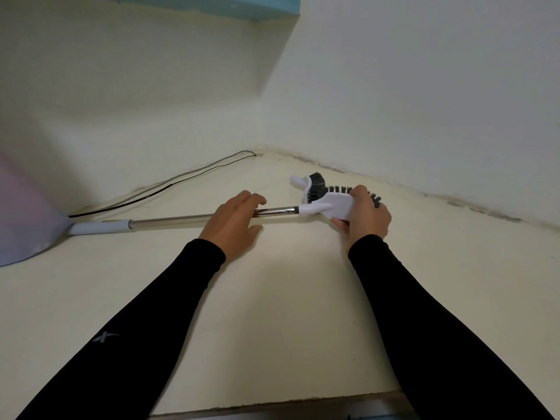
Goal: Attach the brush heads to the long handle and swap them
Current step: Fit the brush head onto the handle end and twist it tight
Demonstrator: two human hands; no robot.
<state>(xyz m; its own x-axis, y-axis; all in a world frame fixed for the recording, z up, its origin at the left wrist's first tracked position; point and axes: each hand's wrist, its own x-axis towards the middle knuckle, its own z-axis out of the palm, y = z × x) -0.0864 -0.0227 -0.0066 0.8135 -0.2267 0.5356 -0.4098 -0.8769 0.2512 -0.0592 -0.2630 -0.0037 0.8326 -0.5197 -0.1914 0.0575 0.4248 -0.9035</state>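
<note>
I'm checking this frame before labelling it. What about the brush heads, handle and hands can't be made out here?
All head view:
- Socket lock between the long handle and the held brush head: too small to tell.
- Held head's far end: covered by the right hand.
- Handle's far end: hidden behind a purple object.
- Second brush head: partly hidden behind the held one.
- Left hand grip: fingers hide the contact.

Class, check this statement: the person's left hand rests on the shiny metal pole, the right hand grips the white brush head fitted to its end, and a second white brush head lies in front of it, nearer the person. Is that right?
Not quite. In the head view the second white brush head lies behind the fitted white brush head, nearer the wall. The rest holds: the left hand rests on the shiny metal pole, and the right hand grips the fitted head.
</note>
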